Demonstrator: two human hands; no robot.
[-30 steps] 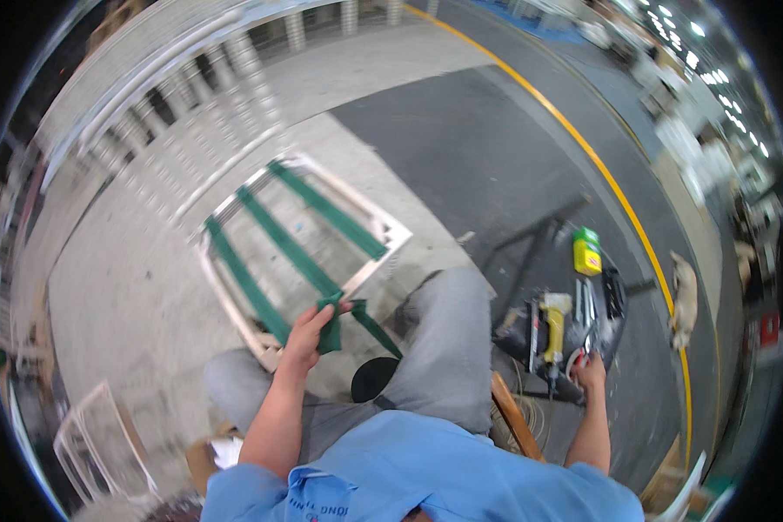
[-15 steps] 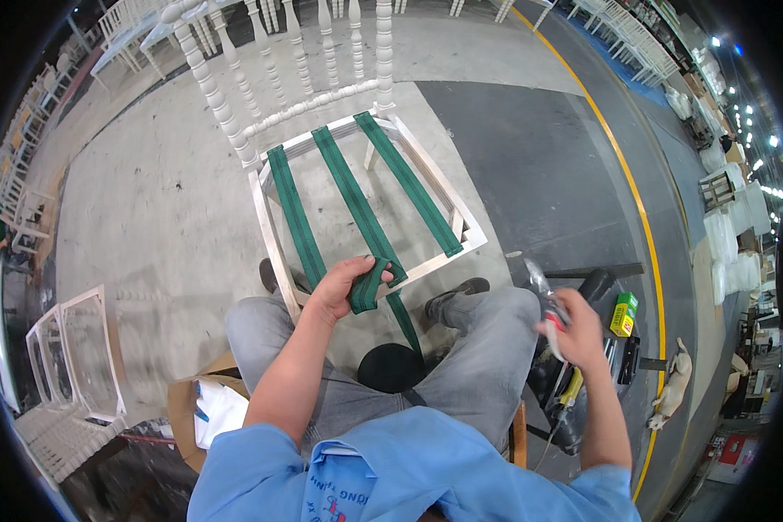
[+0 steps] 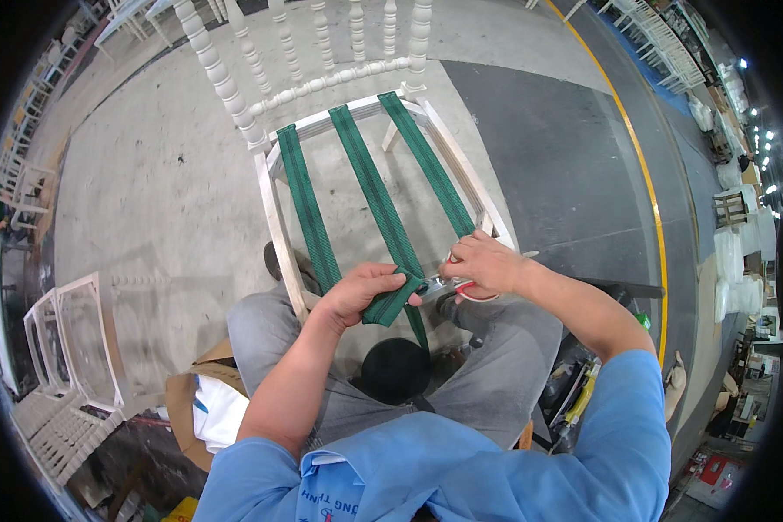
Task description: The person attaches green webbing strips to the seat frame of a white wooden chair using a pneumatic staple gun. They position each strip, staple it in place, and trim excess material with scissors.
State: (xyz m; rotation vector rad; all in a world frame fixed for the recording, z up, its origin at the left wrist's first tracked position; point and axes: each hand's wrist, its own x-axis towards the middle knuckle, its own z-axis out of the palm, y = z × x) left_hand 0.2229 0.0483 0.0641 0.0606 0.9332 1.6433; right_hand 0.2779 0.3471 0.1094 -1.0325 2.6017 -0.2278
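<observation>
The person sits with an unpainted white chair frame (image 3: 274, 217) pulled up against the knees, its turned spindle back (image 3: 322, 52) pointing away across the concrete floor (image 3: 148, 174). Three green straps run front to back over the open seat. The left strap (image 3: 304, 209) and the right strap (image 3: 426, 161) lie flat and taut, and both look already fixed at each rail. The middle strap (image 3: 374, 204) is fastened at the back rail only, as far as can be seen; its loose front end is folded over and clenched in the left hand (image 3: 365, 291), which pulls it toward the front rail. The right hand (image 3: 483, 261) is closed around a small tool with red trim (image 3: 461, 289), pressed just beside the strap end at the front rail; what kind of tool it is cannot be told. Judging from this, the front-to-back webbing is nearly finished, with the middle strap's front end left to secure and trim, and no crosswise straps are on the seat yet. More bare frames (image 3: 70, 339) stand at the left.
</observation>
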